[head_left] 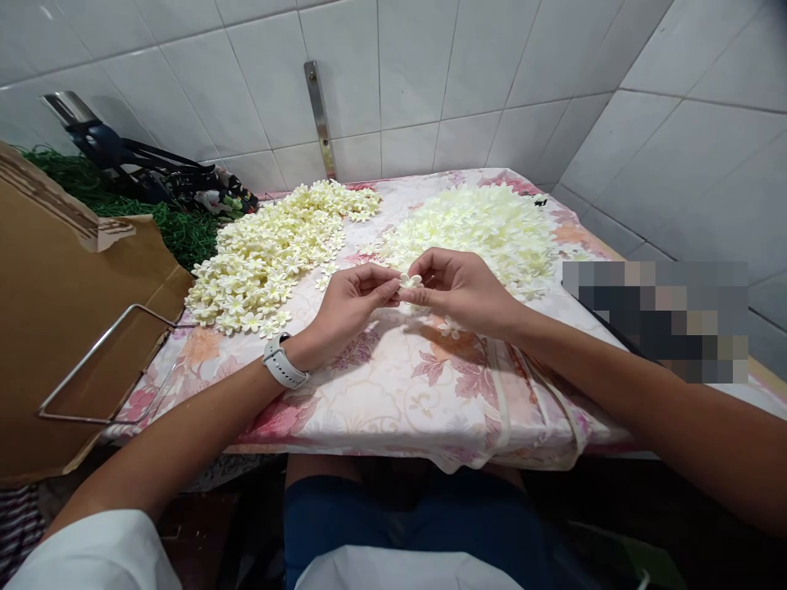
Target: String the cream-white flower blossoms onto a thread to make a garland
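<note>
A small white flower (411, 281) is pinched between the fingertips of both hands over the middle of the table. My left hand (357, 303) wears a pale watch at the wrist and grips the flower's left side. From the right, my right hand (461, 291) holds the same flower with thumb and forefinger. Behind and to the left lies a heap of small cream flowers (264, 254). A wider pile of pale petals (479, 229) spreads behind my right hand. One loose flower (451, 328) rests on the cloth below my right hand.
A floral cloth (369, 401) covers the table. At left stand a cardboard box (92, 311), a metal wire frame (86, 352), green artificial grass (184, 233) and a folded umbrella (111, 152). A pixelated object (657, 319) lies at right. Tiled walls rise behind.
</note>
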Tool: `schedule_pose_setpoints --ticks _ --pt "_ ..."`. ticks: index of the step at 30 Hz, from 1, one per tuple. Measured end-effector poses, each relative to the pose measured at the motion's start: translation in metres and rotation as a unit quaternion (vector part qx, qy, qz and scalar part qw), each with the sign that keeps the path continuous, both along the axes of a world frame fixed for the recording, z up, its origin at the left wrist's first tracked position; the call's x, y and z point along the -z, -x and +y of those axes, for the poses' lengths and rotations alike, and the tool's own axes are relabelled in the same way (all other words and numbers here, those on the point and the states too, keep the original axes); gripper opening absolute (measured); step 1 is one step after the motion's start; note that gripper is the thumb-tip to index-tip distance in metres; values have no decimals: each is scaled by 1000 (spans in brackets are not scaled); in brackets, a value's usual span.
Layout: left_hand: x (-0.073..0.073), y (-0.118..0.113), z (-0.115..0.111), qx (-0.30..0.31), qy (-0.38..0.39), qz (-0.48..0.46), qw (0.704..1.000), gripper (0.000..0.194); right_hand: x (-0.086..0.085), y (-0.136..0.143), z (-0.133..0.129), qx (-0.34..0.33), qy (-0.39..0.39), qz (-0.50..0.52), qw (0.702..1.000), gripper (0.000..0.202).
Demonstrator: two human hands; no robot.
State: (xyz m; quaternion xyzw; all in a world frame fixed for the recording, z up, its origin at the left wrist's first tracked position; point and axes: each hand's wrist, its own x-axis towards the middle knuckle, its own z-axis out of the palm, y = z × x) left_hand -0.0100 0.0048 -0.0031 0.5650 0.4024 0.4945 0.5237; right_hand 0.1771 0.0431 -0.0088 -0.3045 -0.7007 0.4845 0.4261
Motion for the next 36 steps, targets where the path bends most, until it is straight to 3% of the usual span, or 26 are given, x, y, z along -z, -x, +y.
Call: schedule_pose_setpoints --ticks 7,13,22,30,36 --pt "-5 -2 -3 3 12 15 1000 30 -3 -1 -1 20 -12 -2 1000 38" --pt "-1 1 1 5 -6 6 1000 32 -6 -1 -3 33 -63 -31 997 36" --pt "4 3 6 -12 27 -35 999 31 0 -2 8 162 -22 55 985 40" --pt "9 5 9 -4 41 -43 998 32 -3 -2 9 152 23 91 984 52" --pt "8 4 8 -6 44 -41 998 31 -1 -9 14 163 -37 27 986 37"
